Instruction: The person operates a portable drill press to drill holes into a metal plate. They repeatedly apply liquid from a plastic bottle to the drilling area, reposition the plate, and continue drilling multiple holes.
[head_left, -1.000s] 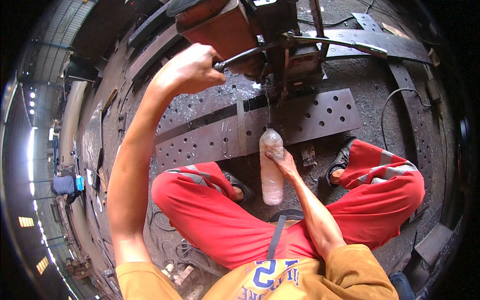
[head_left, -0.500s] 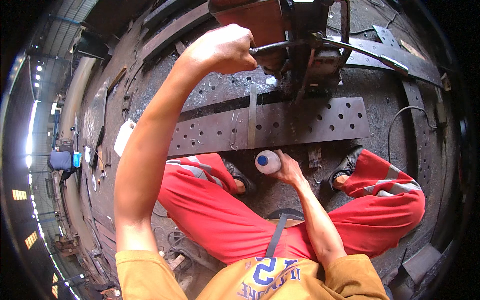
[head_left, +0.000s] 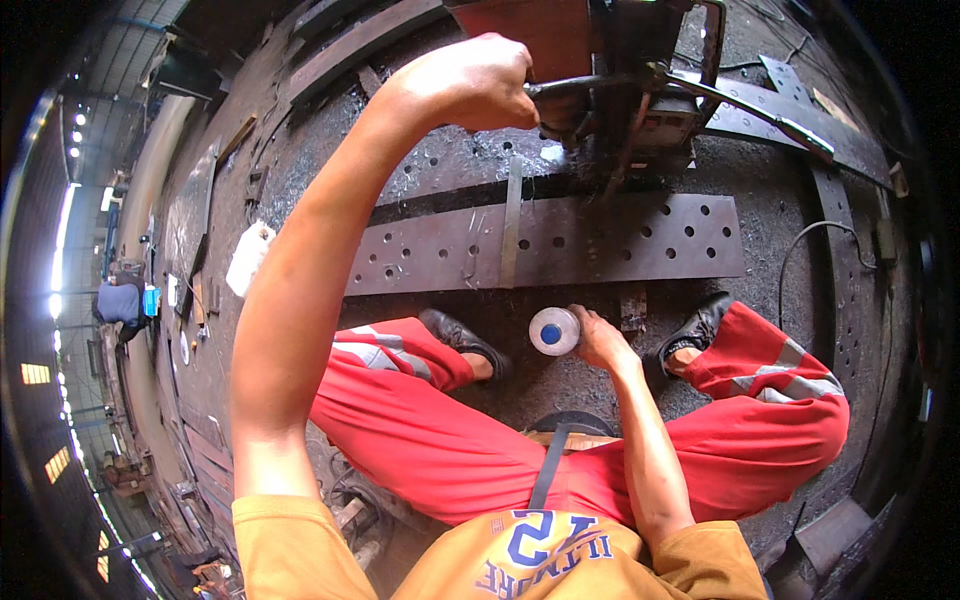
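At the far side, my left hand [head_left: 485, 88] is closed around the end of a dark lever [head_left: 585, 87]. The lever belongs to a heavy drilling machine [head_left: 665, 138] with a reddish-brown body. Between my knees, my right hand [head_left: 604, 342] is wrapped round a translucent plastic bottle [head_left: 541, 345] with a blue cap [head_left: 551, 333]. Its cap end faces up toward me, and the fingers behind the bottle are partly hidden. Just beyond the bottle lies a long steel plate [head_left: 600, 235] with many round holes, crossed by a narrow metal strip [head_left: 513, 225].
My shoes [head_left: 462, 340] rest on the dark floor either side of the bottle. A second arm [head_left: 765, 115] of the machine sticks out right. More drilled plates [head_left: 800, 115] and a cable [head_left: 800, 240] lie right. A white container [head_left: 250, 258] stands left; a person [head_left: 122, 303] is farther off.
The bottle has shifted slightly right and toward me, its cap turned more squarely upward. My left hand stays on the lever; the machine and hand appear a little farther right as the view shifts.
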